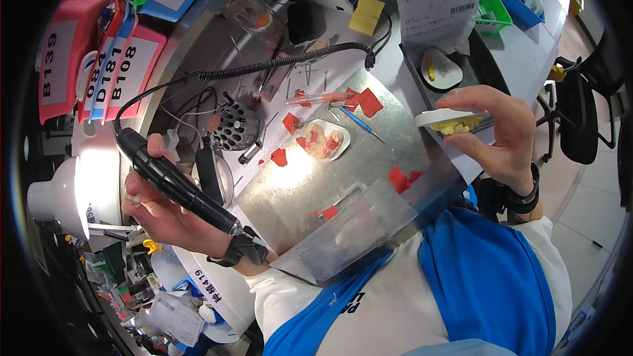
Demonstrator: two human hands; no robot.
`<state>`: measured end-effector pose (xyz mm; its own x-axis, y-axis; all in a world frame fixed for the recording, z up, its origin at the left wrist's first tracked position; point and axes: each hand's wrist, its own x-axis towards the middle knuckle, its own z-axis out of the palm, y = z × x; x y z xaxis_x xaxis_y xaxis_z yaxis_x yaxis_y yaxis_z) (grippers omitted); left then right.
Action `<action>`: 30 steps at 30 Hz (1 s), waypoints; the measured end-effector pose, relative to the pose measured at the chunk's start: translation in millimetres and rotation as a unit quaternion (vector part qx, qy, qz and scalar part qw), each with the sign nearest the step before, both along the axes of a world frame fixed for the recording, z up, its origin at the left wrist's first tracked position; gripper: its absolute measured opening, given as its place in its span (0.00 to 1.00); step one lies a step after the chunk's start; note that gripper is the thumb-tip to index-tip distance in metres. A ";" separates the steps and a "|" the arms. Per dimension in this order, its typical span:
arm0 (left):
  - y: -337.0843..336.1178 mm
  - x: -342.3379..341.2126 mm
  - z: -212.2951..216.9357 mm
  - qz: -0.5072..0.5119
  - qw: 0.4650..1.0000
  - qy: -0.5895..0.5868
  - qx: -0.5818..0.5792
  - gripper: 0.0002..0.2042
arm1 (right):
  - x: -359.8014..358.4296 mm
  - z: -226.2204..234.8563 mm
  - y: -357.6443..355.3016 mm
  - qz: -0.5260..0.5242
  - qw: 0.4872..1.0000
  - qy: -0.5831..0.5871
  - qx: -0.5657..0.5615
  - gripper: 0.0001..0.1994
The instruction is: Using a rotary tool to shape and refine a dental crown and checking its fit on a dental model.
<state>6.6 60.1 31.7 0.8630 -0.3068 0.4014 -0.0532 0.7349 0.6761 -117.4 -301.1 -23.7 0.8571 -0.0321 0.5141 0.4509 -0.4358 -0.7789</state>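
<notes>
My left hand (175,224) is closed around a black corded handpiece (168,175). Between its fingertips there is also a small tooth-coloured piece (133,199). On the right, raised over the bench edge, my right hand (498,132) pinches a dental cast (455,122) with a flat white base and yellowish teeth facing down. Between the hands, a second dental cast (337,133) with red patches lies on the metal work plate (395,135). Red wax-like scraps (370,102) and a blue-handled instrument (361,124) lie around it.
A dark tray (484,69) at the right holds another white cast piece (448,78), below a clipped paper sheet (428,13). A round bur holder (236,124) stands left of the plate. The coiled cord (283,59) crosses behind. A lit lamp (62,198) stands far left, near coloured bins (66,59).
</notes>
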 end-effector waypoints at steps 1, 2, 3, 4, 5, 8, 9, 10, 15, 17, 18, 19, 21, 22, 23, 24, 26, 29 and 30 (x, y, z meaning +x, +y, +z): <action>-0.5 0.1 0.1 -0.014 1.000 -0.001 -0.005 0.08 | -0.1 -0.6 0.4 -0.001 1.000 -0.008 -0.007 0.17; -0.3 0.3 0.3 -0.028 1.000 -0.002 -0.009 0.08 | -0.2 -0.9 1.0 -0.003 1.000 -0.016 -0.013 0.17; 0.2 0.3 0.3 -0.028 1.000 -0.001 -0.009 0.08 | -1.2 -1.1 1.7 -0.003 1.000 -0.016 -0.013 0.17; 1.3 0.6 0.1 -0.030 0.999 0.000 -0.014 0.08 | -2.8 -1.2 2.9 -0.016 1.000 -0.001 -0.014 0.18; 2.8 0.9 0.1 -0.032 0.999 0.002 -0.020 0.08 | -3.8 -1.3 4.2 -0.029 0.999 0.014 -0.014 0.19; 9.1 5.9 -0.7 -0.053 0.999 -0.005 0.004 0.08 | 1.2 -3.7 15.5 -0.027 0.983 0.067 0.171 0.21; 9.8 5.4 0.7 -0.050 0.999 -0.005 0.009 0.08 | 2.2 -4.9 16.1 -0.024 0.982 0.068 0.176 0.21; 9.0 5.4 2.3 -0.102 0.995 0.001 -0.015 0.08 | 3.3 -4.8 15.1 0.017 0.972 0.116 0.202 0.21; -0.9 2.9 4.0 -0.081 0.997 0.007 0.002 0.09 | 6.3 10.2 12.2 0.126 0.911 0.254 0.300 0.20; -2.7 0.4 5.5 -0.044 0.999 0.012 0.018 0.09 | 10.5 12.8 16.7 0.137 0.908 0.239 0.314 0.21; -2.7 -1.0 5.7 -0.058 0.998 0.013 0.011 0.09 | 13.3 15.1 19.2 0.138 0.906 0.247 0.315 0.24; -1.6 -1.3 5.5 -0.072 0.997 0.013 0.004 0.09 | 15.3 16.2 20.6 0.138 0.904 0.254 0.315 0.27; 3.4 1.2 4.3 -0.055 0.998 0.012 0.010 0.08 | 17.2 15.7 19.1 0.159 0.900 0.262 0.311 0.27; 1.8 0.6 4.5 -0.059 0.998 0.014 0.008 0.08 | 17.6 15.8 18.3 0.176 0.897 0.270 0.302 0.27; 0.4 -0.2 4.9 -0.062 0.998 0.017 0.006 0.09 | 17.9 16.0 18.3 0.176 0.897 0.271 0.302 0.27; -0.9 -0.1 5.8 -0.063 0.998 0.017 0.006 0.09 | 17.8 16.5 18.5 0.181 0.892 0.275 0.310 0.27; -3.2 -0.4 7.4 -0.059 0.998 0.014 0.024 0.09 | 18.1 17.9 18.3 0.186 0.887 0.280 0.317 0.27; -6.3 2.5 5.2 -0.105 0.994 -0.001 -0.035 0.10 | 18.5 19.0 18.7 0.200 0.872 0.292 0.339 0.28; -3.9 2.9 4.3 -0.105 0.994 -0.001 -0.036 0.10 | 18.7 19.0 18.7 0.206 0.872 0.287 0.340 0.28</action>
<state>9.5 56.1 36.0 0.7822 -0.4505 0.4305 0.1046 0.7760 0.6220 -98.7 -282.4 -4.7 0.9778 0.2087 -0.0211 -0.0887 0.3203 -0.9432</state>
